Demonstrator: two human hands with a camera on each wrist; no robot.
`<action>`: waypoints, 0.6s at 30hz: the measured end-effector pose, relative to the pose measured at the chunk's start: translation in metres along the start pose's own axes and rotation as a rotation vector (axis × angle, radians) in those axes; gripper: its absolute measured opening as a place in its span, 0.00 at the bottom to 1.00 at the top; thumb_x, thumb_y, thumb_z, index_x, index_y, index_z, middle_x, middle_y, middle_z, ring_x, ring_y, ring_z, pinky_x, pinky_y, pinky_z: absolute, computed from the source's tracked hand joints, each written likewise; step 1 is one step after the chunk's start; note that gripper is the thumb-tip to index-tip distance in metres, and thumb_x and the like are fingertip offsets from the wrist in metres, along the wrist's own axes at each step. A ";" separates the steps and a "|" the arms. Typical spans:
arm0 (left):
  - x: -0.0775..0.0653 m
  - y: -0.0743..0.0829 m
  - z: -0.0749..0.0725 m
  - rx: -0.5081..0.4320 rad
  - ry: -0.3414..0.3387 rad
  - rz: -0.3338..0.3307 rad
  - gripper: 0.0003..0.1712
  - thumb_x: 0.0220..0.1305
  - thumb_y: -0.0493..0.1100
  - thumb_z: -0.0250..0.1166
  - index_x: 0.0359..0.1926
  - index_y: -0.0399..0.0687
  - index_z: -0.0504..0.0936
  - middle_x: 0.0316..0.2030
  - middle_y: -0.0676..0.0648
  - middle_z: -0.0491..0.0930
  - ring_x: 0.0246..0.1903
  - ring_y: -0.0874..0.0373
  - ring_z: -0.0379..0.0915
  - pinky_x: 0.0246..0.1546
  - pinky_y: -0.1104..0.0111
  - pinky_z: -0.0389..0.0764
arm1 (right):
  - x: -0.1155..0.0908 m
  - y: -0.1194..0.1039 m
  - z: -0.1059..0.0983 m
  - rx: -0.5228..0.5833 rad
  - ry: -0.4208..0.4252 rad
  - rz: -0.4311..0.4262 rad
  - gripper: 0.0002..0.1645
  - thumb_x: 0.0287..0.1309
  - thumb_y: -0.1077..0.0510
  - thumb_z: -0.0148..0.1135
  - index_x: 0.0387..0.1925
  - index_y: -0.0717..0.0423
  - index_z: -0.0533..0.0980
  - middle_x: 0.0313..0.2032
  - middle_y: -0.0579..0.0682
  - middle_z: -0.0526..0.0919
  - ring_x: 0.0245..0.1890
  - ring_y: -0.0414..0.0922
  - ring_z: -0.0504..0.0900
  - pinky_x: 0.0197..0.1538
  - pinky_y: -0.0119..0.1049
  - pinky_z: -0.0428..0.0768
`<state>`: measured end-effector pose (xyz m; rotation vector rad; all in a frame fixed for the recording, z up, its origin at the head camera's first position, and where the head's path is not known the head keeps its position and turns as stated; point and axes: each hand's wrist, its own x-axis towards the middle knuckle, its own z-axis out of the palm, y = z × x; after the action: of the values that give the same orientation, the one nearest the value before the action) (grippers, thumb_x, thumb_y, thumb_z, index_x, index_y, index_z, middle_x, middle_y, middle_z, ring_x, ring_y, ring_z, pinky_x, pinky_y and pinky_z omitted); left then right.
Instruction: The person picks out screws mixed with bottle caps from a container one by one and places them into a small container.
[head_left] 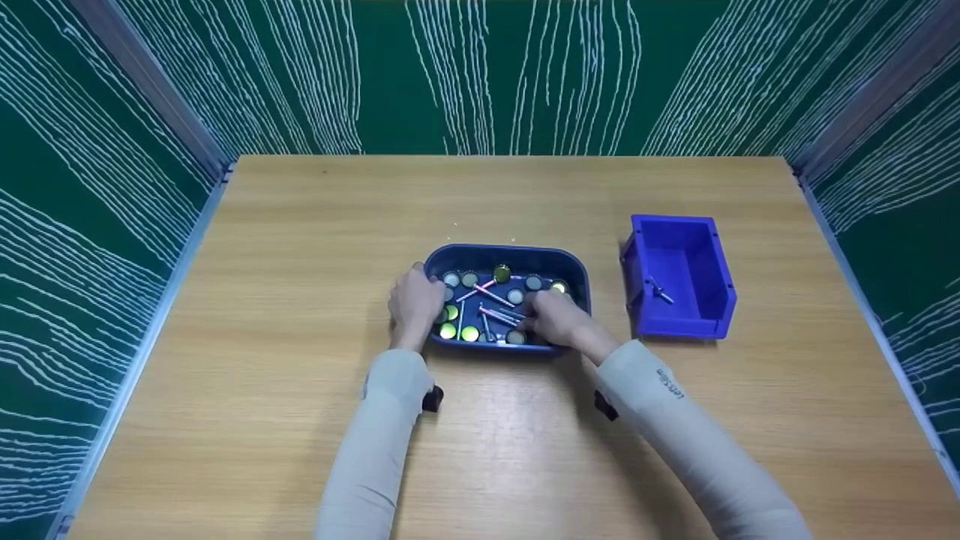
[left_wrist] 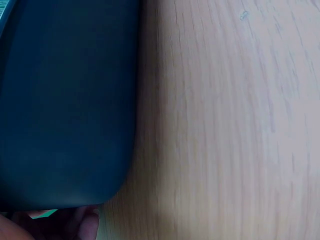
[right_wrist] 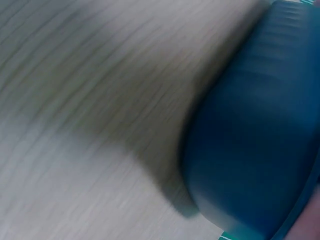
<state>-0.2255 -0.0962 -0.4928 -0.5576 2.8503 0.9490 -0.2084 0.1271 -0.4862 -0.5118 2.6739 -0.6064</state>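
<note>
- Screws (head_left: 498, 316): located inside the dark blue tray (head_left: 536, 260), immediately left of the right hand (head_left: 559, 319), among round caps (head_left: 448, 331).
- Governing relation (judged): the closest screws slant from far left to near right, so their long axes run roughly toward the right hand's fingertips. The right hand is nearer to them; the left hand (head_left: 416, 306) lies across the caps.
- Right hand: fingers inside the tray, wrist over its near right corner. Whether the fingertips pinch a screw cannot be told; the right wrist view is blurred and shows mainly the tray's outer wall.
- Left hand: grips the tray at its left end, fingers at the rim.
- Blue bin (head_left: 679, 328): on the table (head_left: 300, 300), right of and beyond the right hand, apart from the tray; contains a metal fastener (head_left: 660, 291).
</note>
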 end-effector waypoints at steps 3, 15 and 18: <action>0.000 -0.001 0.000 0.000 -0.007 -0.001 0.24 0.67 0.47 0.54 0.60 0.44 0.75 0.51 0.40 0.82 0.49 0.43 0.80 0.50 0.51 0.78 | 0.000 0.000 -0.004 0.029 -0.005 0.030 0.13 0.63 0.54 0.64 0.37 0.62 0.80 0.31 0.53 0.82 0.31 0.46 0.77 0.36 0.36 0.72; 0.002 -0.002 0.002 -0.005 0.006 -0.002 0.20 0.65 0.47 0.55 0.55 0.45 0.78 0.50 0.41 0.83 0.49 0.42 0.80 0.49 0.50 0.79 | -0.005 0.005 -0.015 0.199 0.102 -0.071 0.11 0.65 0.55 0.62 0.33 0.60 0.81 0.27 0.53 0.85 0.25 0.41 0.78 0.32 0.33 0.73; 0.003 -0.002 0.003 -0.007 0.004 0.003 0.22 0.66 0.47 0.54 0.58 0.45 0.77 0.52 0.40 0.82 0.52 0.41 0.80 0.50 0.49 0.79 | -0.007 0.007 -0.016 0.358 0.109 -0.043 0.11 0.66 0.55 0.61 0.35 0.60 0.80 0.25 0.53 0.85 0.19 0.38 0.75 0.26 0.30 0.73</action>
<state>-0.2272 -0.0968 -0.4970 -0.5568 2.8534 0.9592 -0.2109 0.1416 -0.4742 -0.4454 2.5726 -1.1268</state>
